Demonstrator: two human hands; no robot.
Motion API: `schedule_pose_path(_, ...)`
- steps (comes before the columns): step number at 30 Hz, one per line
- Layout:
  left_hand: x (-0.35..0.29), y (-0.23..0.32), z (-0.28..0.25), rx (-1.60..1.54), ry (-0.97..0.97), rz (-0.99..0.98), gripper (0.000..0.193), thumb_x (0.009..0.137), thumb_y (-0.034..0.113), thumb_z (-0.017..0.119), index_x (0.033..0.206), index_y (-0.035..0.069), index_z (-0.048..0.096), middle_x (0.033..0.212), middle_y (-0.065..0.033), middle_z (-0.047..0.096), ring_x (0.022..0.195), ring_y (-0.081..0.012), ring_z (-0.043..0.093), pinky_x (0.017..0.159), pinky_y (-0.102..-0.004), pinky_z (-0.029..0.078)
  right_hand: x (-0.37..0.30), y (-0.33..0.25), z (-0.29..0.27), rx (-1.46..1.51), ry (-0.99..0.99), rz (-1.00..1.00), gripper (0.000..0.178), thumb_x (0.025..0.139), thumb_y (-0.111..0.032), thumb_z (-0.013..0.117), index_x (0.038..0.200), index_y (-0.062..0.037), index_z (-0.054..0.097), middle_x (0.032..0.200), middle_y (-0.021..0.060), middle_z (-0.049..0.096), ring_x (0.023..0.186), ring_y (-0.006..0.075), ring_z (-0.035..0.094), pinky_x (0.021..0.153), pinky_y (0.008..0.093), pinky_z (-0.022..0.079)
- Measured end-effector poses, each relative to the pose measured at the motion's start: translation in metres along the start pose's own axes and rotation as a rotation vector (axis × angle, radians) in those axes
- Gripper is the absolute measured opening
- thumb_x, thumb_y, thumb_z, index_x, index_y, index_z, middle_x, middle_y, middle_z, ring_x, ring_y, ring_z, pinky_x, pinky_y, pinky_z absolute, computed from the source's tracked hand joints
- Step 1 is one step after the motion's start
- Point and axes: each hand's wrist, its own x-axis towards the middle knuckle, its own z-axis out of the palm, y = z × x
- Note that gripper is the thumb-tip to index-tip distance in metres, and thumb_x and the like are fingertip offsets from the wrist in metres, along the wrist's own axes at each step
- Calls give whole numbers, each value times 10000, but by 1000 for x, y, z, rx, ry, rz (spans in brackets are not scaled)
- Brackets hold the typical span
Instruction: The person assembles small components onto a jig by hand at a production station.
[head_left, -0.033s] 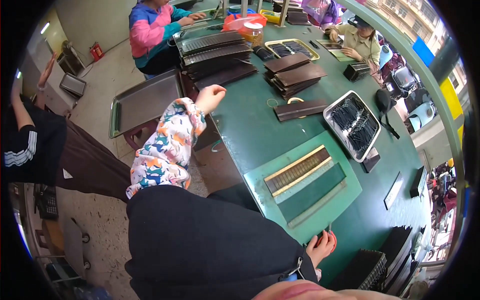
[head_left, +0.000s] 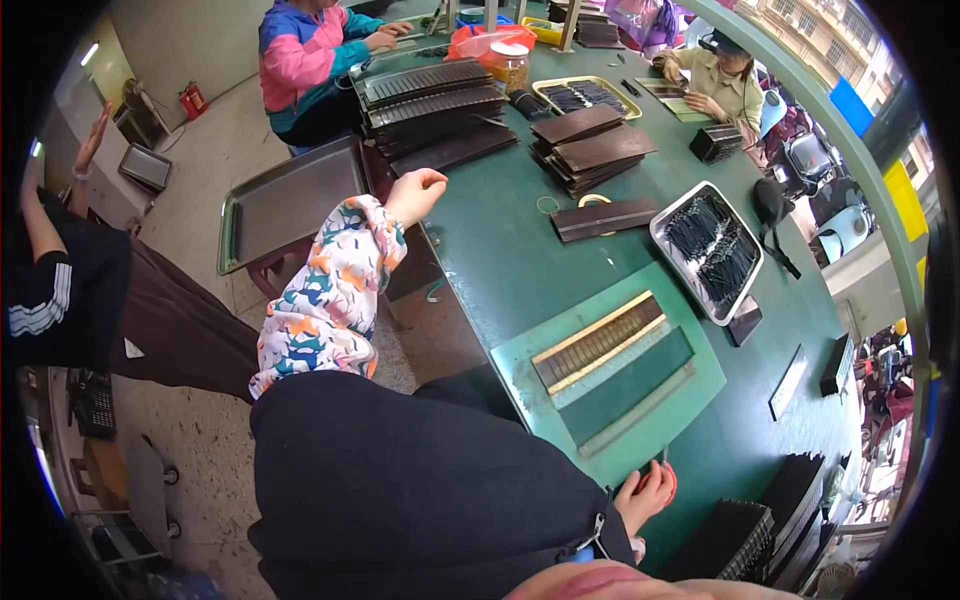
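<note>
My left hand (head_left: 415, 197) hovers by the table's left edge, its fingers curled together. Whatever they pinch, if anything, is hidden. My right hand (head_left: 646, 498) is at the near side of the table, closed around a red-handled tool (head_left: 671, 484) with a thin metal tip; its exact kind is unclear. Just beyond that hand lies a green board (head_left: 520, 372) with a rectangular opening. On it rests a dark slotted strip (head_left: 600, 342) with yellow edges, touched by neither hand.
A tray of black slender parts (head_left: 748, 275) stands right of the board. Dark plates (head_left: 600, 150) are stacked farther back, near a taller ribbed stack (head_left: 430, 95). More black ribbed pieces (head_left: 725, 545) stand at the near right. Two people work across the table; another stands at left.
My left hand has shifted very slightly to the left. My right hand keeps its hold on the red-handled tool.
</note>
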Motion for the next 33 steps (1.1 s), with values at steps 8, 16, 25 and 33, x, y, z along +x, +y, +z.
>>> schedule_pose_path(8,54,-24,-7,427,233,382,161,777,136,642,885,29,696,918,-116,667,879,-293,646,792,-371,525,12,-5,5,-84,205,175,351,894,-153,584,1219,-20,565,1215,181,507,1106,356,505,938,452,406)
schedule_pose_path(16,126,3,-7,612,306,458,165,775,188,683,889,69,691,943,-116,640,921,-306,621,796,-401,511,4,10,10,-65,261,491,282,939,-200,559,1146,-16,613,1160,166,526,1056,322,541,910,415,443)
schedule_pose_path(25,173,3,-37,823,378,499,211,809,265,683,916,83,689,952,-127,634,902,-324,616,783,-418,507,-2,25,14,-122,259,512,295,986,-226,489,1059,27,622,1095,160,557,972,312,554,846,408,448)
schedule_pose_path(33,277,-41,-105,904,294,158,441,833,420,641,1100,71,674,1112,-201,634,1057,-366,603,908,-438,479,12,26,11,-150,199,510,320,1001,-242,459,1030,24,633,1021,160,593,960,312,546,854,411,420)
